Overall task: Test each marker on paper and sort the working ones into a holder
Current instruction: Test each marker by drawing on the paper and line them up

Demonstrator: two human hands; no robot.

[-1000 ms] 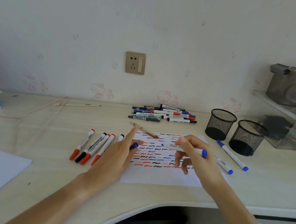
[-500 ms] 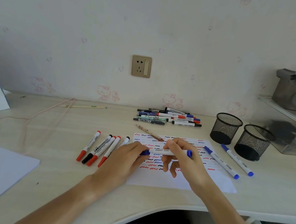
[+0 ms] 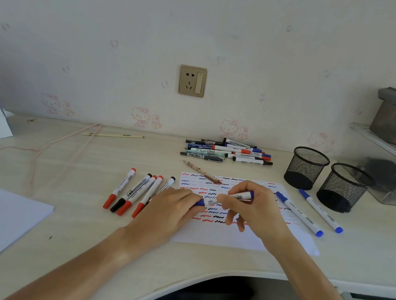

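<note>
While the left hand (image 3: pixel 173 208) pinches the blue cap (image 3: pixel 200 202) and the right hand (image 3: pixel 254 207) grips the marker (image 3: pixel 233 197) just over the paper (image 3: pixel 244 237), it seems best to push both together straight until the cap sits tight.

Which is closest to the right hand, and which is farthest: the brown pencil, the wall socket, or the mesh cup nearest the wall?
From the right hand, in the head view:
1. Brown pencil, lying just beyond the hand, its tip on the paper.
2. Mesh cup nearest the wall, farther back on the right side of the desk.
3. Wall socket, up on the wall, farthest.
</note>
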